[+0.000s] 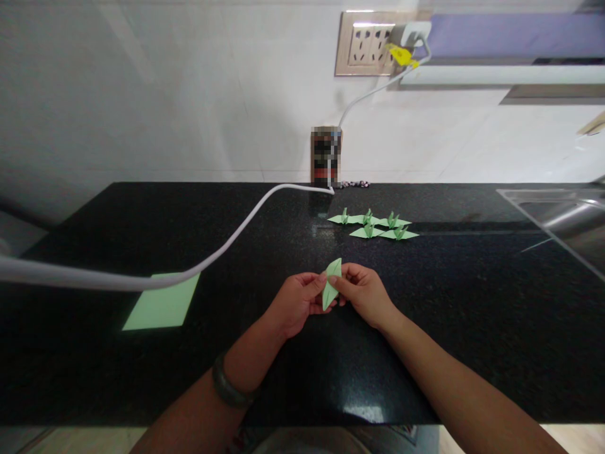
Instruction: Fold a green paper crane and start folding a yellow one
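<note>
Both hands meet over the middle of a black stone counter [85,372]. Between them stands a narrow, pointed piece of folded green paper [331,284], held upright. My left hand [295,301] pinches its left edge with thumb and fingers. My right hand [363,293] pinches its right edge, fingers curled. A dark band sits on my left wrist. Behind the hands, several finished green paper cranes [373,226] lie in a group on the counter.
A stack of flat green paper squares [163,301] lies at the left. A white cable [222,246] runs across the counter up to a wall socket [366,43]. A small dark box [326,156] stands against the wall. A steel sink [562,214] is at the right.
</note>
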`<state>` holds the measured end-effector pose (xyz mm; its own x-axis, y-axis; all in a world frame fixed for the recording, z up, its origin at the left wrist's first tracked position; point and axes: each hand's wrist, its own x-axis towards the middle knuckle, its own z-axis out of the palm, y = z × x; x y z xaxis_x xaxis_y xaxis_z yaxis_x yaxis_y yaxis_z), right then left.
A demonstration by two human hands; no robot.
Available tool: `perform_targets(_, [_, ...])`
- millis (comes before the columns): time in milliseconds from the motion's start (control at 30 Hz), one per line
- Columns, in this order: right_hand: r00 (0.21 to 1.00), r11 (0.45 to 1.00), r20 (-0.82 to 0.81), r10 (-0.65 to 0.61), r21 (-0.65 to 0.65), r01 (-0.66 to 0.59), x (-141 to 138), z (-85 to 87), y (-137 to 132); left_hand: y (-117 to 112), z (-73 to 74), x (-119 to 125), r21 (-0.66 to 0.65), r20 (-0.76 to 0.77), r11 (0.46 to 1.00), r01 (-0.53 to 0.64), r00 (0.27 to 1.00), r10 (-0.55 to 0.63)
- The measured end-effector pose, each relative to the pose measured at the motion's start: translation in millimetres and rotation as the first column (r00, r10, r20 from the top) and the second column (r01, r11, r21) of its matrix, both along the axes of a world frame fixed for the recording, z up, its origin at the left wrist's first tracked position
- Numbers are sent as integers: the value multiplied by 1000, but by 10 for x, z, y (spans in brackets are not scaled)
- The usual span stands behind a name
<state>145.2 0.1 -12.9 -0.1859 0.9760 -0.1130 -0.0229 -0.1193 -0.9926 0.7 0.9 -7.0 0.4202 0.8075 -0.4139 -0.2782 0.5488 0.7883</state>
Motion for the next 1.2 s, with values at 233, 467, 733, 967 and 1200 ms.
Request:
perform_targets(233, [1000, 1000, 17, 0, -15, 0, -31, 35, -10, -8, -7, 22, 54, -77, 998, -29, 996, 33])
perform_targets(467, [999, 999, -16, 38, 10, -38, -14, 48, -15, 1, -20, 25, 61, -78, 995, -74, 994, 79])
perform_targets(733, [991, 998, 127, -41, 45, 35, -10, 58, -20, 3, -37, 20, 60, -68, 993, -98, 992, 102])
perform_targets(967, [995, 999, 99, -7, 46, 2, -9, 58, -10, 10, -34, 18, 88, -140, 993, -77, 986, 88])
perform_targets(1200, [997, 995, -10, -72, 68, 72, 15, 19, 10, 2, -4, 17, 65, -191, 997, 32, 981, -19])
